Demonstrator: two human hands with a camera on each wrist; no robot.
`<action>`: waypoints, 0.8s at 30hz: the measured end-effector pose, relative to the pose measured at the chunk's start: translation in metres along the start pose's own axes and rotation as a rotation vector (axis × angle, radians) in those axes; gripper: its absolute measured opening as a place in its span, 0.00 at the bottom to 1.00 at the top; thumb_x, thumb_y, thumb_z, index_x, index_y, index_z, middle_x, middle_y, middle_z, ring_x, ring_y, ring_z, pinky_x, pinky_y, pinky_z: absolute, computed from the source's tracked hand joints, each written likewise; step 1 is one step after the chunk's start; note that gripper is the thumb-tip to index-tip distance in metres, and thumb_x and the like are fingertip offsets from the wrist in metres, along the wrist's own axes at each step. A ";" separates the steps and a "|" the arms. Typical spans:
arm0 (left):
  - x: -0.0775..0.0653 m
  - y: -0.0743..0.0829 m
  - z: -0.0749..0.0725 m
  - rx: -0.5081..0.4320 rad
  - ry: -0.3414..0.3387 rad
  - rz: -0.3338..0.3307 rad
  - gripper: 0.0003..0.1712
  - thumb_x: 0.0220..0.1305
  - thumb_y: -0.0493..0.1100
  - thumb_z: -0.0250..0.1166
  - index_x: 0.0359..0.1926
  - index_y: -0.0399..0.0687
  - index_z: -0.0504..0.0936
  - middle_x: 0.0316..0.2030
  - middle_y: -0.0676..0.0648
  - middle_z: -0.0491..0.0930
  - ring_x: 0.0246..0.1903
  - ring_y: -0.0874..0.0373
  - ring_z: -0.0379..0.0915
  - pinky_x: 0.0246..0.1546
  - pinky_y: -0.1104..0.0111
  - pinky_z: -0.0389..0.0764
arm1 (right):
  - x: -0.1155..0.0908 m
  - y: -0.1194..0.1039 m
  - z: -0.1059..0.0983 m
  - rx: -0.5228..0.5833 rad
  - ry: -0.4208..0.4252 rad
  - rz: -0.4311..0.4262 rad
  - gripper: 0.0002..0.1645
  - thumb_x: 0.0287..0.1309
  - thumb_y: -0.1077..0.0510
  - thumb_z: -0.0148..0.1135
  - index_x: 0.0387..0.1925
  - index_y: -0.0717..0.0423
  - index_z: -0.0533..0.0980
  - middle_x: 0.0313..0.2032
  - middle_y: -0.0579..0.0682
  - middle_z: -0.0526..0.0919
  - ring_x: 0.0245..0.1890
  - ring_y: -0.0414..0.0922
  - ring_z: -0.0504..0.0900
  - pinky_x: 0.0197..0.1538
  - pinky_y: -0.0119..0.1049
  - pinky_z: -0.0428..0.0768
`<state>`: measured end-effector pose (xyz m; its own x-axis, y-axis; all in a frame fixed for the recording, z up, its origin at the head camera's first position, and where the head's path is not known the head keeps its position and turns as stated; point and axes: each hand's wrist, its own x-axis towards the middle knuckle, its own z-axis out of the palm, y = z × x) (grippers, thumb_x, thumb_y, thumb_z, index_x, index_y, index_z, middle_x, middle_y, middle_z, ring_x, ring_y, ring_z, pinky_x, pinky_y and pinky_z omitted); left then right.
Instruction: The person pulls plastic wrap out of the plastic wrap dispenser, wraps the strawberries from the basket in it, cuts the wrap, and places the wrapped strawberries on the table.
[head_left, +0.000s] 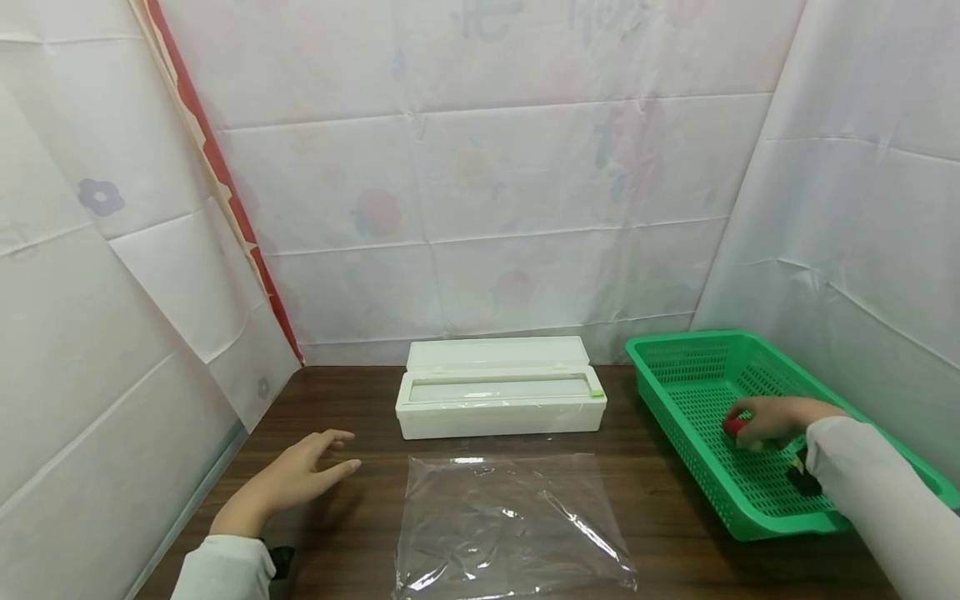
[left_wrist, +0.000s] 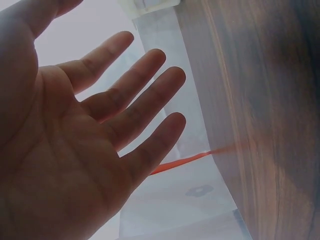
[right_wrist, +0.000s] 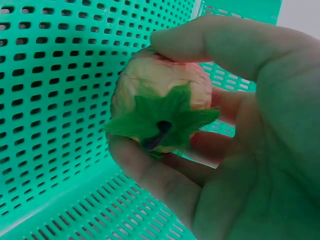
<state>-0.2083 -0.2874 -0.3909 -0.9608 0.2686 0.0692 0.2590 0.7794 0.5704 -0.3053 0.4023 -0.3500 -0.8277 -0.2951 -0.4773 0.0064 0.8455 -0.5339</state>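
Observation:
Inside the green plastic basket (head_left: pixel 678 425), my right hand (head_left: pixel 776 421) holds a red strawberry (head_left: pixel 733 426). The right wrist view shows thumb and fingers curled round the strawberry (right_wrist: pixel 165 85), its star-shaped green leaves and dark stem facing the camera. Over the left part of the table hangs my left hand (head_left: pixel 292 479), holding nothing. Its fingers (left_wrist: pixel 145 105) are spread apart in the left wrist view. A sheet of clear plastic film (head_left: pixel 510 525) lies flat, with creases, between the hands. Behind it stands a white cling film box (head_left: pixel 502 421) with its lid (head_left: pixel 498 352) raised.
The dark brown wooden table (head_left: pixel 352 400) is bounded by white patterned sheeting (head_left: pixel 510 183) at the back and both sides. A red strip (head_left: pixel 217 162) runs down the left corner. The basket's raised rim (head_left: pixel 660 408) surrounds my right hand.

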 end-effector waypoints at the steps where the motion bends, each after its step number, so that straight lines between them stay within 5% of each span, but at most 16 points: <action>1: 0.000 0.000 0.000 0.002 -0.001 -0.001 0.34 0.69 0.57 0.64 0.64 0.38 0.73 0.57 0.32 0.74 0.57 0.35 0.71 0.49 0.43 0.78 | -0.001 -0.001 -0.001 -0.012 0.010 -0.005 0.38 0.56 0.64 0.59 0.65 0.76 0.59 0.33 0.56 0.74 0.24 0.44 0.70 0.30 0.37 0.73; 7: 0.001 0.000 0.001 -0.003 -0.006 -0.001 0.33 0.69 0.57 0.64 0.64 0.38 0.73 0.57 0.33 0.74 0.57 0.35 0.72 0.48 0.44 0.79 | -0.006 -0.003 -0.007 -0.124 0.107 -0.069 0.35 0.64 0.60 0.55 0.64 0.81 0.59 0.34 0.54 0.76 0.29 0.47 0.72 0.33 0.41 0.74; 18: 0.000 0.002 -0.001 -0.039 -0.026 -0.001 0.32 0.70 0.56 0.63 0.64 0.37 0.73 0.58 0.34 0.75 0.56 0.36 0.73 0.48 0.45 0.80 | -0.008 0.002 -0.012 -0.185 0.238 -0.116 0.37 0.59 0.59 0.59 0.64 0.77 0.62 0.38 0.55 0.78 0.32 0.48 0.72 0.32 0.41 0.72; 24: 0.002 0.003 0.000 -0.045 -0.040 0.014 0.30 0.70 0.56 0.63 0.62 0.39 0.74 0.57 0.36 0.76 0.56 0.37 0.74 0.49 0.46 0.79 | -0.011 -0.001 -0.011 -0.205 0.274 -0.155 0.34 0.66 0.56 0.57 0.62 0.78 0.64 0.42 0.60 0.79 0.34 0.48 0.73 0.33 0.42 0.73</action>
<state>-0.2095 -0.2845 -0.3894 -0.9520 0.3027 0.0456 0.2673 0.7494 0.6057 -0.3026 0.4092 -0.3369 -0.9298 -0.3197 -0.1823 -0.2201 0.8800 -0.4208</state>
